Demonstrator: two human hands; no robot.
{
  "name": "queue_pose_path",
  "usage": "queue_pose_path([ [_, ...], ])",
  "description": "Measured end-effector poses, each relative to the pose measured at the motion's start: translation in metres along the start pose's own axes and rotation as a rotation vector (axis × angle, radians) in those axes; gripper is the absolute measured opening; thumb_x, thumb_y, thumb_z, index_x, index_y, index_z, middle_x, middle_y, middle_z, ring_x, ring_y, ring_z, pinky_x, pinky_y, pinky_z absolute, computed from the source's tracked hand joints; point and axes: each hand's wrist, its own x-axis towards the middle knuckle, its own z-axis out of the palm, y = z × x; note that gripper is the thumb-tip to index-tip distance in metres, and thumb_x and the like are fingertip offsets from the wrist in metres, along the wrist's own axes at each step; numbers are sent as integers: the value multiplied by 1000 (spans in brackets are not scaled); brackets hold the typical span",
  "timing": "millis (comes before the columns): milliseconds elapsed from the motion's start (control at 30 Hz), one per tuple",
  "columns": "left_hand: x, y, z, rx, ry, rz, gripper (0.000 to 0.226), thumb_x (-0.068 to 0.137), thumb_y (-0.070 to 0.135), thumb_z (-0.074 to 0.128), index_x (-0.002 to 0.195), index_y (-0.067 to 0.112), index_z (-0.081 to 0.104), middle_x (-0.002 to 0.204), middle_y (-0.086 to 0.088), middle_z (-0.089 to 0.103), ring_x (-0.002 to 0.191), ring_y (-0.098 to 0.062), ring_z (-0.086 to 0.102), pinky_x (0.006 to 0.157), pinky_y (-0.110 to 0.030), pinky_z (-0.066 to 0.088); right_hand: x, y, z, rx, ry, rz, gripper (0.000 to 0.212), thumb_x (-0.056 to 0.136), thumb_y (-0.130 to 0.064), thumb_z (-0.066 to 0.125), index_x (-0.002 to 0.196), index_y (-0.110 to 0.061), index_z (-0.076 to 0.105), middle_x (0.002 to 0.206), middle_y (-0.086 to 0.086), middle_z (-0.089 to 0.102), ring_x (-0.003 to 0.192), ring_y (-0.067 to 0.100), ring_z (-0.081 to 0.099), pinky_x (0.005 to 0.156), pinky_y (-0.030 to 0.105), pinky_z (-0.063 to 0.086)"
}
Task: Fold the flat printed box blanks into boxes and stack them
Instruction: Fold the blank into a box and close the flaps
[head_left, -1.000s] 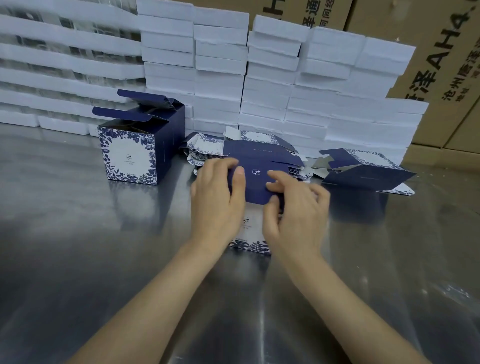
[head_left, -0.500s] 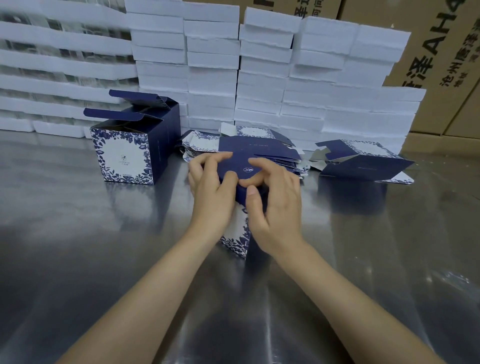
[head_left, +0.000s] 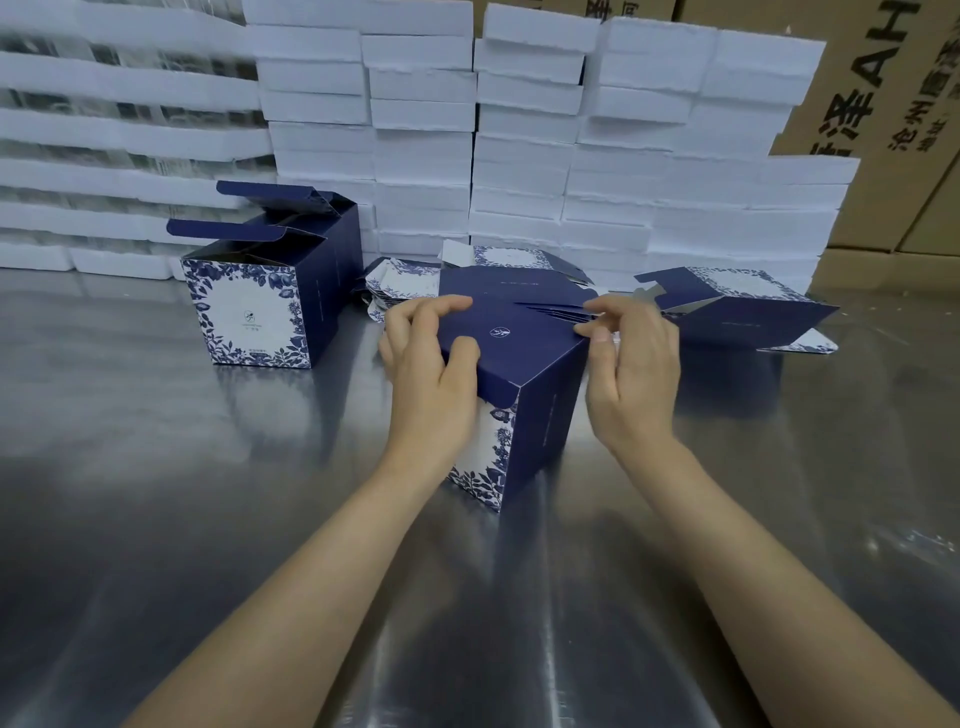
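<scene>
A navy box with white floral sides (head_left: 524, 374) stands on one corner edge on the steel table, its navy lid face up. My left hand (head_left: 431, 374) grips its left top edge, thumb on the lid. My right hand (head_left: 631, 364) pinches the lid's right edge with fingertips. Behind it lies a pile of flat printed blanks (head_left: 415, 280). At the left stand folded boxes with open top flaps (head_left: 270, 301), one behind another. A half-opened blank (head_left: 737, 312) lies at the right.
The reflective steel table (head_left: 156, 519) stretches toward me. White foam trays (head_left: 519, 156) are stacked in a wall along the back. Brown cartons with printed characters (head_left: 893, 104) stand at the back right.
The box has turned so its navy lid faces up and one corner points toward me. My hands have spread apart to its left and right edges.
</scene>
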Motion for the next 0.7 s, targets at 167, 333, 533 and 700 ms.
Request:
queue_pose_path([
  [167,1,-6,-1,35,-25,57,30,95,6,46,114,26,57,121,9,36,119,-5,31,101,-13,21,-6,-3,-4,48,-44,10,37,88,-25,38,110,-7,60,95,-9,58,93,12,54,86,24,34],
  [333,20,-19,-18,112,188,-123,22,96,25,57,117,21,59,139,-5,27,130,-17,26,103,-17,22,-16,-21,-8,119,12,-81,29,85,-15,41,97,0,63,88,1,62,86,14,53,80,32,40],
  [533,25,-8,-34,-291,254,-211,21,96,29,44,87,19,60,88,3,64,66,-2,58,73,-29,45,-16,-36,-4,-71,-15,-83,31,85,-14,41,103,-4,65,82,6,61,81,19,50,74,37,38],
  [700,12,-11,-22,23,-263,-43,31,86,41,57,115,28,59,117,13,57,104,5,53,86,-7,37,-21,-50,-9,-1,-21,-155,29,84,-17,44,99,-5,65,75,4,58,75,22,50,70,40,39],
])
